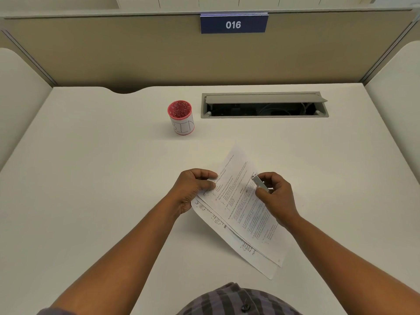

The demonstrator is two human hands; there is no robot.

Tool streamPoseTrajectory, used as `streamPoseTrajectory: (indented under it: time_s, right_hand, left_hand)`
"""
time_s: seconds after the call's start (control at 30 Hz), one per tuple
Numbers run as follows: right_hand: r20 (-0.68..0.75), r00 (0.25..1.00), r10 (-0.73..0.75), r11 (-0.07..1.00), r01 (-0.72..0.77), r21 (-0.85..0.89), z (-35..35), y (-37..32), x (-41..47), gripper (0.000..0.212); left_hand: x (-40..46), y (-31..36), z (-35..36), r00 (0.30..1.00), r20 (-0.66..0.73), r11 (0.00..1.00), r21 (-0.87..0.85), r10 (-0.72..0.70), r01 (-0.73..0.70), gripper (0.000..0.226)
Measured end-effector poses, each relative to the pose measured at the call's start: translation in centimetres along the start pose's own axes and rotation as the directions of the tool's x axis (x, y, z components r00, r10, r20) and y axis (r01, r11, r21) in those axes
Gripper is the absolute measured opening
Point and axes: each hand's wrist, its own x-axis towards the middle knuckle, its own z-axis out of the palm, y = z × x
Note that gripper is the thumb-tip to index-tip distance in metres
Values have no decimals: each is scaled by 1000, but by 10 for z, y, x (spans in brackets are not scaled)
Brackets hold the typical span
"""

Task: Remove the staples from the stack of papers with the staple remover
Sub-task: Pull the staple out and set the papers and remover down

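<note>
At a numbered cubicle, a person works a stapled stack of papers [241,208] lying slantwise on the white desk [91,178], its long axis running from far-centre down toward the near right. At left, the left hand [193,189] pinches the stack's upper-left edge, thumb on top and fingers [204,172] curled over the sheet, lifting that edge slightly off the desk. Behind it, well apart, stands a red mesh cup [181,117] with a paper label. To the right, the right hand [275,196] grips a small pale staple remover [259,183] between thumb and curled fingers, its working tip pointing up and left, just over the top sheet near the stack's far right edge. No staple can be made out at this size; it probably sits close to that tip, so the right hand is nearer and the coming move looks a short reach up-left. Beyond, a cable hatch [264,105] stands open.
</note>
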Motion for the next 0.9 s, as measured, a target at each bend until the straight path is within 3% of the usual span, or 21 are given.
streamPoseTrajectory:
  time_s: [0.17,0.33,0.63,0.9]
  right_hand:
    - [48,998,-28,998,31,-48,1,-4,-2,34]
    - [200,978,-54,973,97,-212,11,-19,-5,30]
    - [391,916,-86,915,228,-333,45,-68,-2,29]
    - [478,874,-83,743,374,-555,59,-96,5,24]
  left_hand:
    - [3,-2,-1,999,-39,999,45,12,-10,28]
    - [5,-4,0,998,-56,996,86,7,-2,29]
    - [5,-3,-3,1000,14,994,111,11,-13,25]
    - [3,-6,-6,995,98,995,99,21,-31,26]
